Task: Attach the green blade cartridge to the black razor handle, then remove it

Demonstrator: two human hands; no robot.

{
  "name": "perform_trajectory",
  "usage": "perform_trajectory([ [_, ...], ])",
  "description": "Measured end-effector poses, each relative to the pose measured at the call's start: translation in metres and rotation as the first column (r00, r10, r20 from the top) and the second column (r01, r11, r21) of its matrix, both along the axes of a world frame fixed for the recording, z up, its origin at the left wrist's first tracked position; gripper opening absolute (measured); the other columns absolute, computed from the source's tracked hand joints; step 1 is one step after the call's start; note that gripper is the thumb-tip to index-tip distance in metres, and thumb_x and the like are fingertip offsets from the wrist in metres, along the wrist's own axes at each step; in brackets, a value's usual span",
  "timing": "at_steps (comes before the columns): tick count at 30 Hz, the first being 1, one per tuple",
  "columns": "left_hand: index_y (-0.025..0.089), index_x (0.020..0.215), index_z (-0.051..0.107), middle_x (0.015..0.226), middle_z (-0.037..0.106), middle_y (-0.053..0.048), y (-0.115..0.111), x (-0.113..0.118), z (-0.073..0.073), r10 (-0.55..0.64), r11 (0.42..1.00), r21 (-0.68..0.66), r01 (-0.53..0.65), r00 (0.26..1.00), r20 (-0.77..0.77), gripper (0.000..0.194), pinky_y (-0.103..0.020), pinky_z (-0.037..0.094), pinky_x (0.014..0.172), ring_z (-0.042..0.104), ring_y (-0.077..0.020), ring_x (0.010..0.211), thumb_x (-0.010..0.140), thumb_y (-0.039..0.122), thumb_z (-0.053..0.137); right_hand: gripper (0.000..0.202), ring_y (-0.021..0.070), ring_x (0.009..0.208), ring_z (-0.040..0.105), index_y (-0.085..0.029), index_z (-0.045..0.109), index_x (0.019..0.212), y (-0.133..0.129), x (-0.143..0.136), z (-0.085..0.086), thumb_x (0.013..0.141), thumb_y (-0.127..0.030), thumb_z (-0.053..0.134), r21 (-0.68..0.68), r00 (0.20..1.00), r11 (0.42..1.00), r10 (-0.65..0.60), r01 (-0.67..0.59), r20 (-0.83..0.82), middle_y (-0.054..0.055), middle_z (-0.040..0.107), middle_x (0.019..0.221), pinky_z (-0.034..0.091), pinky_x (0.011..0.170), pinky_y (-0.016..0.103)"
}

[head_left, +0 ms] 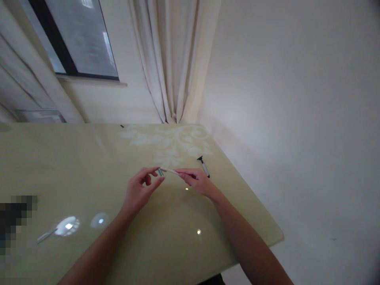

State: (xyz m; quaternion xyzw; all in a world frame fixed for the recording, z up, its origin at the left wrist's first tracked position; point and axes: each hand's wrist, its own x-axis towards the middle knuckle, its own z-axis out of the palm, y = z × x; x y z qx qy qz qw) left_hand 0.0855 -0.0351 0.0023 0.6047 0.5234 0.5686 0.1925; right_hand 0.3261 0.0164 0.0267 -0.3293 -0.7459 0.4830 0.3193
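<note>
Over the glossy table, my right hand (196,180) is closed round the pale, slim handle of a razor (170,170). The razor's teal-and-dark head (160,172) points left, toward my other hand. My left hand (144,186) has its index finger at the upper end of that head and its thumb at the lower end, pinching it between them. Just beyond my right hand lies a second razor (204,167), with a black head and a grey-and-black handle; it rests on the tabletop.
The pale green table (231,186) has a white leaf pattern near its far edge and a rounded right corner. A small dark piece (122,126) sits at the far edge. A thin pale stick (46,236) lies at left. Curtains (166,59), a window and a wall stand behind.
</note>
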Motion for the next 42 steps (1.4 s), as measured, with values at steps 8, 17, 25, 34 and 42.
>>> perform_trajectory([
  [8,0.023,0.107,0.078,0.083,0.067,0.0,-0.001,-0.001,0.0,0.004,1.0,-0.028,-0.003,1.0,0.008,0.032,-0.021,0.044,0.053,0.049,-0.0088,0.057,0.083,0.044,0.08,0.051,0.0109,0.058,0.04,-0.016,0.077,0.128,0.001,0.0,-0.005,0.098,-0.054,0.062,-0.025,1.0,1.0,0.017,-0.017,-0.023,-0.003,0.048,0.063,0.033,0.054,0.024],
  [17,0.023,0.107,0.078,0.083,0.067,0.001,0.0,-0.002,0.0,0.0,0.999,-0.038,0.002,0.999,0.033,0.032,-0.021,0.043,0.053,0.05,-0.0086,0.058,0.082,0.044,0.08,0.049,0.0104,0.056,0.041,-0.017,0.077,0.129,0.005,0.002,-0.009,0.098,-0.053,0.063,-0.021,0.999,1.0,0.015,-0.016,-0.035,-0.004,0.049,0.062,0.035,0.055,0.024],
  [25,0.022,0.106,0.078,0.081,0.066,0.001,0.001,-0.001,-0.001,0.0,0.999,-0.051,0.002,0.999,0.035,0.033,-0.022,0.042,0.053,0.049,-0.0089,0.058,0.083,0.045,0.08,0.049,0.0101,0.056,0.043,-0.016,0.078,0.126,0.009,0.002,-0.014,0.098,-0.054,0.064,0.004,0.999,1.0,-0.003,0.003,-0.038,-0.003,0.051,0.062,0.035,0.054,0.023],
  [34,0.021,0.107,0.078,0.083,0.066,0.001,0.001,-0.001,-0.002,-0.013,0.998,-0.068,0.017,0.999,0.053,0.035,-0.022,0.042,0.053,0.049,-0.0089,0.058,0.082,0.045,0.081,0.052,0.0102,0.055,0.044,-0.015,0.08,0.122,0.01,0.002,-0.016,0.096,-0.058,0.065,-0.001,1.0,1.0,-0.016,0.016,-0.011,-0.002,0.053,0.06,0.035,0.053,0.023],
  [42,0.023,0.106,0.078,0.082,0.065,0.002,0.0,-0.002,-0.002,-0.019,0.997,-0.071,0.023,0.998,0.057,0.032,-0.022,0.041,0.054,0.049,-0.0086,0.058,0.083,0.044,0.081,0.055,0.0104,0.055,0.043,-0.014,0.08,0.121,0.012,0.004,-0.017,0.095,-0.06,0.064,0.007,0.999,0.999,-0.034,0.034,-0.017,-0.002,0.054,0.061,0.034,0.052,0.023],
])
